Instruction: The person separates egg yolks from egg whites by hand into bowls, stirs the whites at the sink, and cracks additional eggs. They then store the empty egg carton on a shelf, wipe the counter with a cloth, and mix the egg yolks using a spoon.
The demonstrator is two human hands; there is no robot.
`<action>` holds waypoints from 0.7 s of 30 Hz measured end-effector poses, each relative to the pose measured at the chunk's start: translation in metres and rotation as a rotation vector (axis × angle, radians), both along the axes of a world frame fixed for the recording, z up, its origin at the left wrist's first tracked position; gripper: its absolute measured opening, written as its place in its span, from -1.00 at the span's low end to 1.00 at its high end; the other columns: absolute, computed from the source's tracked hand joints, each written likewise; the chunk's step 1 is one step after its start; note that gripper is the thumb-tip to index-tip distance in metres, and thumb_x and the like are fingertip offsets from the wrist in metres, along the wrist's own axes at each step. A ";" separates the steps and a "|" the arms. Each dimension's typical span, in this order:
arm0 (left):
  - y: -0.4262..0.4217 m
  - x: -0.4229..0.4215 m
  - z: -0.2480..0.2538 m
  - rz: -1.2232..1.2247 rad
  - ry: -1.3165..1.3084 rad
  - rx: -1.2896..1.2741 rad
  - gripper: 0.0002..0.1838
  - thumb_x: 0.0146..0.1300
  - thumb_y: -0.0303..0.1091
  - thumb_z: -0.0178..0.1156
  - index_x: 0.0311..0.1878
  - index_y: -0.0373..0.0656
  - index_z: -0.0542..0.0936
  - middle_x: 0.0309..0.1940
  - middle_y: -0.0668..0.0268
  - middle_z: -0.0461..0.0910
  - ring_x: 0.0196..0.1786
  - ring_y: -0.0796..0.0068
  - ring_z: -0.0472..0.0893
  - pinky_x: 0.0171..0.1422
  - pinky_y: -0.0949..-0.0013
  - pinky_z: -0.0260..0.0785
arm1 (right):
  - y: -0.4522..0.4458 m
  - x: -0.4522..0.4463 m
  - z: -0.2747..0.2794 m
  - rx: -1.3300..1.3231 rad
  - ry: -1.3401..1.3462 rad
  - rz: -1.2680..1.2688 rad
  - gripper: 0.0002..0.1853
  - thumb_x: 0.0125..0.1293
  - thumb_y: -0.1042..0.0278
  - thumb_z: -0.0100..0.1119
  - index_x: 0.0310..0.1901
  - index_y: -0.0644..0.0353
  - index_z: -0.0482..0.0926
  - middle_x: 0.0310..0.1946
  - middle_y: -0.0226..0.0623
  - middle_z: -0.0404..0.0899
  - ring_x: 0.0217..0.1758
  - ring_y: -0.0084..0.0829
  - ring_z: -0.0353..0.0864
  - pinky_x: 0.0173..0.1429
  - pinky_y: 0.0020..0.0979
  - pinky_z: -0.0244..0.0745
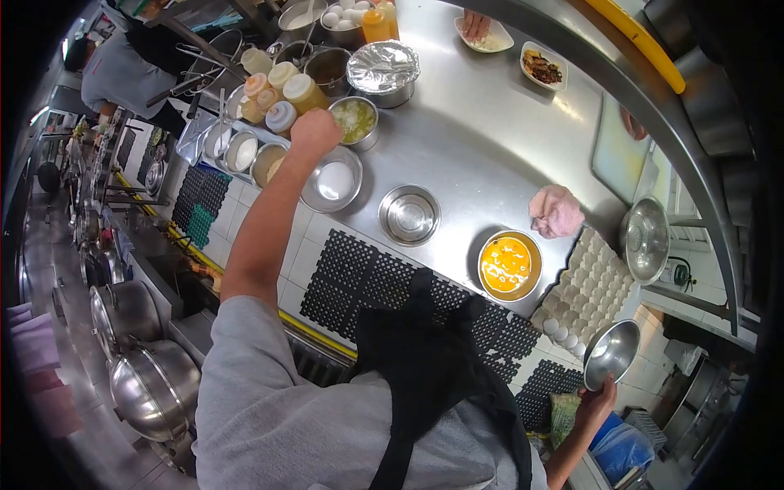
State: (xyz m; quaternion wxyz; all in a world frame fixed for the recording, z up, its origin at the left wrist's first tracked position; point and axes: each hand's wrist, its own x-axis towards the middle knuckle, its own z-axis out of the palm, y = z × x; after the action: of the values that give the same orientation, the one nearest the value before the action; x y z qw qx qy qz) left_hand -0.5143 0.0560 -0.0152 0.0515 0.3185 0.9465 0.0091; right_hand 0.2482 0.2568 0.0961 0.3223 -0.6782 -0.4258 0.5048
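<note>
- Grey shirt [278, 392] fills the lower centre.
- Right hand [599, 398], lower right, grips one steel bowl [612, 353] by its edge.
- One pan [536, 265] of orange egg mixture [506, 260] lies up and left of that hand, the nearer one.
- Left hand [316, 131], upper left, looks curled beside one green-yellow pot [355, 121]; whether it grips anything, I cannot tell.

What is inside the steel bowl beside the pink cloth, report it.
Inside the steel bowl is orange-yellow liquid, apparently beaten egg, with paler patches on top. It covers the bottom, so anything lying beneath it cannot be seen.
</note>
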 end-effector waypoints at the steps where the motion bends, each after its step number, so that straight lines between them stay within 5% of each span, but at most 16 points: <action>1: 0.001 -0.002 -0.001 0.014 0.006 -0.017 -0.66 0.29 -0.23 0.10 -0.13 -0.21 0.78 -0.07 -0.08 0.74 0.02 -0.10 0.73 0.19 -0.08 0.57 | 0.001 -0.002 0.001 -0.007 0.020 0.012 -0.69 0.53 0.06 0.14 -0.04 0.16 0.52 -0.35 -0.35 0.57 -0.45 -0.48 0.56 -0.43 -0.42 0.42; 6: 0.008 0.024 0.019 0.026 -0.018 -0.052 -0.59 0.32 -0.14 0.15 -0.01 -0.27 0.75 -0.02 -0.08 0.75 0.08 -0.07 0.73 0.25 0.01 0.57 | 0.003 0.012 -0.006 -0.043 0.019 -0.039 -0.72 0.55 0.08 0.12 -0.04 0.15 0.55 -0.29 -0.38 0.59 -0.38 -0.52 0.58 -0.42 -0.40 0.43; 9: -0.004 0.068 0.061 -0.054 0.109 0.220 -0.54 0.38 -0.05 0.18 0.09 -0.24 0.72 -0.03 -0.06 0.75 0.09 0.00 0.73 0.24 0.07 0.55 | 0.004 0.025 -0.011 -0.017 -0.009 0.038 -0.74 0.56 0.11 0.10 -0.05 0.15 0.55 -0.28 -0.38 0.59 -0.39 -0.51 0.56 -0.42 -0.40 0.42; 11: -0.016 0.102 0.084 0.059 -0.419 0.497 -0.50 0.42 0.04 0.23 0.17 -0.20 0.68 -0.03 -0.02 0.75 0.03 0.15 0.75 0.16 0.17 0.55 | 0.004 0.028 -0.015 -0.024 0.071 0.006 -0.77 0.54 0.21 0.14 -0.06 0.23 0.56 -0.30 -0.32 0.55 -0.38 -0.46 0.57 -0.45 -0.40 0.48; 14: -0.053 0.143 0.033 0.118 -0.564 0.601 -0.50 0.46 -0.01 0.27 0.24 -0.21 0.60 -0.02 0.06 0.73 -0.13 0.37 0.72 0.00 0.32 0.53 | 0.001 0.031 -0.023 0.098 -0.071 0.138 -0.83 0.50 0.38 0.16 -0.03 0.30 0.57 -0.27 -0.25 0.56 -0.36 -0.41 0.58 -0.46 -0.40 0.52; 18: -0.054 0.224 -0.002 0.352 -0.862 0.757 -0.52 0.49 -0.10 0.26 0.30 -0.20 0.51 -0.03 0.17 0.68 -0.22 0.43 0.72 -0.24 0.45 0.49 | 0.004 0.019 -0.019 -0.107 0.158 -0.154 -0.84 0.40 0.57 0.21 -0.03 0.38 0.59 -0.20 -0.16 0.59 -0.33 -0.37 0.59 -0.44 -0.34 0.56; 21: -0.054 0.243 -0.030 0.486 -0.916 0.836 -0.59 0.49 -0.17 0.23 0.25 -0.20 0.49 -0.07 0.24 0.63 -0.27 0.43 0.74 -0.36 0.51 0.45 | 0.006 0.051 -0.044 0.087 -0.195 0.180 -0.66 0.55 0.16 0.05 -0.01 0.34 0.55 -0.28 -0.19 0.57 -0.42 -0.37 0.58 -0.42 -0.38 0.51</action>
State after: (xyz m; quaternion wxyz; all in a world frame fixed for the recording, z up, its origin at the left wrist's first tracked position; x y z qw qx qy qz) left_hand -0.2717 0.0025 -0.0455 0.3172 0.0529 0.7905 0.5213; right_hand 0.2993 0.2627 0.0517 0.2619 -0.6684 -0.5360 0.4443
